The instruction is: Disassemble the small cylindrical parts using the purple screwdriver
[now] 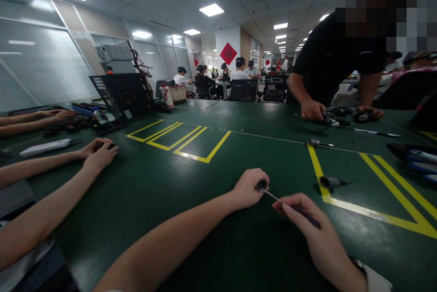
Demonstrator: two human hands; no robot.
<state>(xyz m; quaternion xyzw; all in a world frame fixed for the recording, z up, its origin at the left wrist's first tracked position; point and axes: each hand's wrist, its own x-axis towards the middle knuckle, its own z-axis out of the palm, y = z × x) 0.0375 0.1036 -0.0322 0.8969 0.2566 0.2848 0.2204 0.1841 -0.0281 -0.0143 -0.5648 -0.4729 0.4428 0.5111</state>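
My left hand is closed around a small round black-and-silver part, held just above the green table. My right hand pinches a thin screwdriver by its dark handle. The metal shaft points up and left, with its tip at the round part. Both hands are close together near the table's front edge.
Short tool pieces lie on the yellow floor-tape lines to the right. A person in black across the table handles black parts. Another person's arms reach in from the left, near a white tool and a black computer case.
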